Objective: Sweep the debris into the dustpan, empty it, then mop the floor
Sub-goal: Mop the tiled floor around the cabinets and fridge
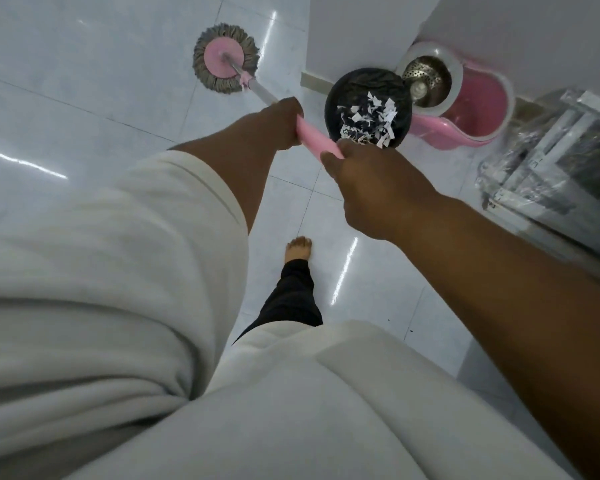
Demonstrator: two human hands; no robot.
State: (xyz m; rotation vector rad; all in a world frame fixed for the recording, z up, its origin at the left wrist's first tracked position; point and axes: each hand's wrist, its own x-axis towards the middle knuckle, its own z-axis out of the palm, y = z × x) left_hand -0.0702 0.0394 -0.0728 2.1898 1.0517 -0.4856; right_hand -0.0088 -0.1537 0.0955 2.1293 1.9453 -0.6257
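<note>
Out past the left hand (284,126), flat on the pale floor tiles (84,98), sits the mop head (226,60): grey strands round a pink disc. So what's each hand actually doing? (tilefan)

Both are on the mop. The left fist is wrapped round the far end of the pink grip (317,140), right where the metal shaft (257,88) comes out and slants down to the head. The right hand (371,188) is curled round the near end of that same grip, closer to the body. A strip of pink shows between the two fists, so they're close together but apart. The left arm has a loose white sleeve (136,220), the right forearm is bare. (mopguy)

And that dark thing by the right hand? (tilefan)

Round bin (354,81) with a black liner, just beyond the right knuckles, with a heap of shredded paper scraps (368,123) in it. The fingers overlap its near rim from this angle, can't tell if they touch it. Past the bin, further right, a pink spin bucket (475,109) with a steel spinner basket (426,81) stands against the white wall (361,29). Off to the right of the right forearm there's something wrapped in clear plastic (568,161), too blurry to name. Down under both hands, one bare foot (298,247) and a dark trouser leg (291,299) on the tiles. (mopguy)
</note>
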